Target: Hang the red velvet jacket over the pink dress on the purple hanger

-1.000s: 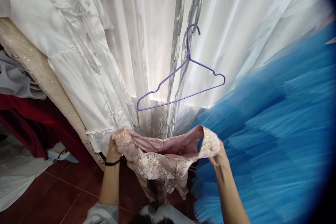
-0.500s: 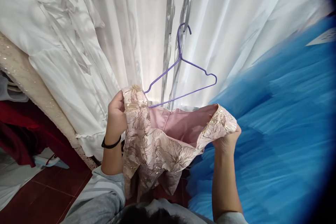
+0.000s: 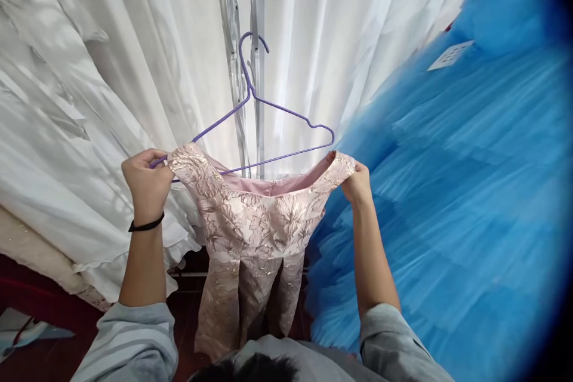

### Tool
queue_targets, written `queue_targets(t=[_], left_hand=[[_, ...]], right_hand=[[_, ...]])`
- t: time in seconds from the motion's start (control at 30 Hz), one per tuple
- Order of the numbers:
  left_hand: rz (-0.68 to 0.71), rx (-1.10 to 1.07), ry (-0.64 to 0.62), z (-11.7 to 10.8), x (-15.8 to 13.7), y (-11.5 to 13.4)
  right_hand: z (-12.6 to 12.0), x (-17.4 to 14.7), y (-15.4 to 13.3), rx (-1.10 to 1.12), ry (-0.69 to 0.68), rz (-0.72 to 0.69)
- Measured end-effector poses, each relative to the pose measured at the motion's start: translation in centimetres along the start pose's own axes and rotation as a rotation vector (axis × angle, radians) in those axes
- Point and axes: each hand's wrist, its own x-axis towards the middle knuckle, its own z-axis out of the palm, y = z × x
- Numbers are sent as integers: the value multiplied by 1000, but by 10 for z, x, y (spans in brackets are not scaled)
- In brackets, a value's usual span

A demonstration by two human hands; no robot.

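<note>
A small pink dress (image 3: 250, 233) with a gold floral pattern hangs between my two hands. My left hand (image 3: 145, 182) grips its left shoulder, right at the left tip of a purple wire hanger (image 3: 268, 113). My right hand (image 3: 357, 182) grips the dress's right shoulder, just below the hanger's right end. The hanger's hook sits on a metal rail upright (image 3: 255, 42). The dress's neckline is held up against the hanger's lower bar. A black band circles my left wrist.
White curtains (image 3: 322, 30) hang behind the hanger. White gowns (image 3: 49, 131) fill the left side, with a beige beaded fabric (image 3: 31, 250) and red cloth (image 3: 27, 301) below them. A big blue tulle skirt (image 3: 447, 203) crowds the right, bearing a white tag (image 3: 450, 55).
Both hands have lifted the pink dress from about knee height up to the purple hanger and pulled it taut. The view has swung left.
</note>
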Motion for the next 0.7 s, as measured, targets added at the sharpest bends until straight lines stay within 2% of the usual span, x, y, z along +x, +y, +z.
queue_targets(t=[0.2, 0.37, 0.53, 0.63, 0.7], left_hand=[[29, -15, -67, 7, 9, -14], [11, 10, -157, 5, 18, -17], [-91, 18, -387, 3, 35, -18], [-129, 0, -602, -3, 45, -22], [-124, -6, -731, -9, 49, -25]], right_hand=[[14, 38, -22, -66, -138, -107], [46, 53, -62, -405, -334, -152], [67, 45, -112, -994, -656, -43], [66, 34, -139, -1333, -673, -61], [61, 27, -150, -1400, -617, -134]])
